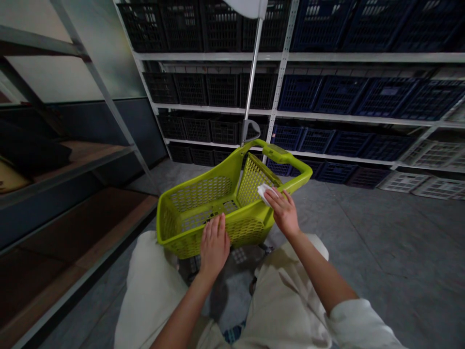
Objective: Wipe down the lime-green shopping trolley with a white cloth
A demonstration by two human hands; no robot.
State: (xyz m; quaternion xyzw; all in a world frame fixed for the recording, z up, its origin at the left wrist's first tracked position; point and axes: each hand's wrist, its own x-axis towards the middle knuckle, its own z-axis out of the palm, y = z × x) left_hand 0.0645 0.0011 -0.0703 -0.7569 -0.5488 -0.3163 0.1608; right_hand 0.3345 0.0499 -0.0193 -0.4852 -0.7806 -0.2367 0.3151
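A lime-green plastic shopping cart with perforated sides stands on the floor in front of my knees. My right hand presses a folded white cloth against the near top rim, close to the handle. Whether the cloth is fabric or paper, I cannot tell. My left hand rests on the near side wall, fingers stretched out together and reaching up to the rim. Only the cart's lower parts behind my hands and legs are hidden.
Tall white racks at the back hold rows of black crates, blue crates and white crates. A metal pole rises behind the cart. Wooden shelving stands on the left. Grey floor stretches to the right.
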